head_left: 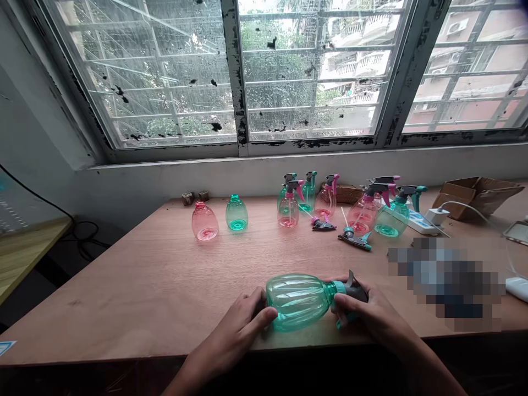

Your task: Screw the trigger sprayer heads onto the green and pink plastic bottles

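A clear green spray bottle (300, 301) lies on its side just above the table's front edge, between my two hands. My left hand (243, 324) is closed round its base, thumb on the near side. At the neck end, my right hand (363, 308) grips the grey and teal spray head (352, 289), partly hiding the trigger. Beyond them lie two loose spray heads, one with a pink collar (322, 224) and one with a teal collar (355, 240). A pink bottle (205, 223) and a green bottle (237, 213) without heads stand at the back left.
Several pink and green spray bottles with heads, such as a pink one (287, 212), stand along the back. At right are a white power strip (424, 223) with a plugged-in charger, an open cardboard box (478, 195) and a blurred-out patch. A window (309, 71) rises behind the table (144, 286).
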Tool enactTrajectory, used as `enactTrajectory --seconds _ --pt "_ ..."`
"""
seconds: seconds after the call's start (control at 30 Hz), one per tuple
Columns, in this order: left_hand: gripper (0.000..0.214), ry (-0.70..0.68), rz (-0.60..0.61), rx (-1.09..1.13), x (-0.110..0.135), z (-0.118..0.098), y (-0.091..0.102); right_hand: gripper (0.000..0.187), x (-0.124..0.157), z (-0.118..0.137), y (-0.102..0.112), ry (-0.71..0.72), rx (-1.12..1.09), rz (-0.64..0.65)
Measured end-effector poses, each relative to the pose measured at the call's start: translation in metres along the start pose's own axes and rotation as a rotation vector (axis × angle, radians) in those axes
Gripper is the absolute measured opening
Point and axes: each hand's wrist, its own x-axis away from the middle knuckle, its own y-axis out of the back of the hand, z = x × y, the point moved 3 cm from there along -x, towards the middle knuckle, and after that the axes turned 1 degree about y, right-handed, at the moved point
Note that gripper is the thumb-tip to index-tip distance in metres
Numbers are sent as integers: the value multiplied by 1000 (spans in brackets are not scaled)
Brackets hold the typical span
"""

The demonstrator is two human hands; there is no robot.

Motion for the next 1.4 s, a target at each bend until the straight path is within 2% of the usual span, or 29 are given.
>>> enactTrajectory --seconds 0.13,0.33,0.47,0.6,0.77,0.9,1.07,1.2,1.3,1.4 --pt "28 23 47 -81 -3 -3 -4 34 0 -2 2 20 -23 9" --pt "41 -43 80 -79 -2 -5 -1 34 0 1 1 8 -2 26" --pt "46 -56 50 -12 1 -4 0 36 0 5 -1 -11 31 44" --pt "33 10 26 -25 -1 -2 -3 33 1 6 -3 -7 -5 12" --pt "46 6 30 -62 -1 -3 -4 28 1 3 -2 -3 -9 -1" --pt "42 -32 42 -17 2 -5 0 32 1 4 -2 -5 -14 13" --pt "33 18 25 0 1 -3 -1 31 1 4 -2 -5 4 -10" --pt "50 57 -6 -32 -1 -1 -4 34 1 4 -2 -14 29 -3" --pt "60 30 10 -36 1 -2 -4 39 2 7 -3 -27 62 -19" --pt "44 -13 26 -13 3 -3 -1 37 4 13 -5 -25 100 -47"
